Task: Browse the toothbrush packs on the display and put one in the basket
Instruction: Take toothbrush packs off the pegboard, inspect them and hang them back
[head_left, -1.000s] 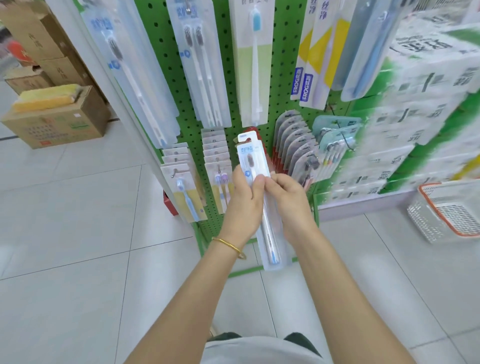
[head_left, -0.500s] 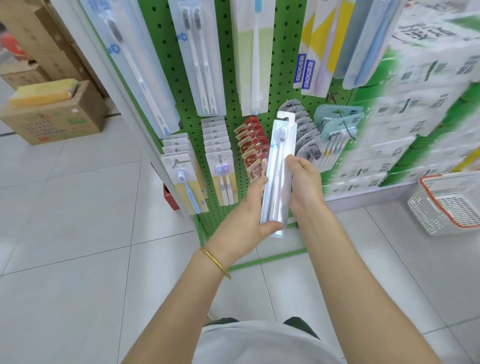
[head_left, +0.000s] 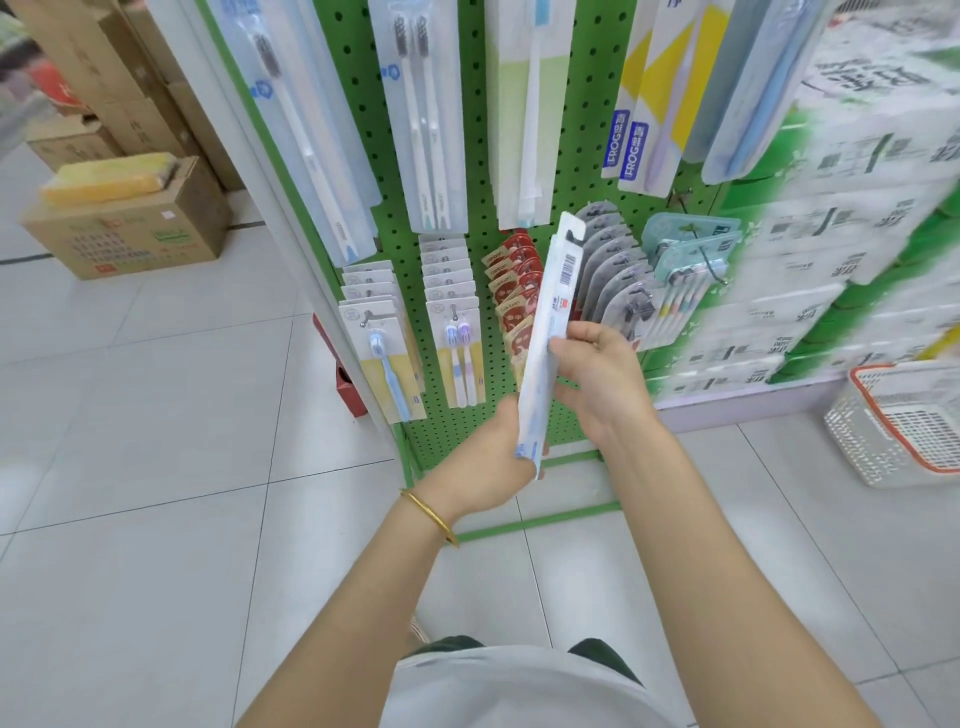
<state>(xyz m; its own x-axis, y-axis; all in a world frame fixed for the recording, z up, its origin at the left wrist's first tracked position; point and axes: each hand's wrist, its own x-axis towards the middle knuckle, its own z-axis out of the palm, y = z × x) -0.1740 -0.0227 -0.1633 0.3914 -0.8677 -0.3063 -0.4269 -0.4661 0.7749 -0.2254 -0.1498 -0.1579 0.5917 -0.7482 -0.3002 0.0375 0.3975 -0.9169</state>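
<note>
Both hands hold one long toothbrush pack (head_left: 545, 332) in front of the green pegboard display (head_left: 597, 130). The left hand (head_left: 488, 457), a gold bangle (head_left: 431, 517) on its wrist, grips the bottom end, and the right hand (head_left: 597, 379) pinches the pack's edge near the middle. The pack stands nearly upright, leaning a little right, barcode side showing, its hang tab in front of the display's lower row of small red packs (head_left: 511, 291). More toothbrush packs hang across the display above and beside it. A white mesh basket (head_left: 857, 441) with an orange rim sits on the floor well right of the display, below blurred stacks of white-and-green packages (head_left: 857, 208). Pale grey floor tiles (head_left: 156, 519) spread out left of the display, where a cardboard box (head_left: 130, 228) carries a yellow bundle (head_left: 104, 179).
</note>
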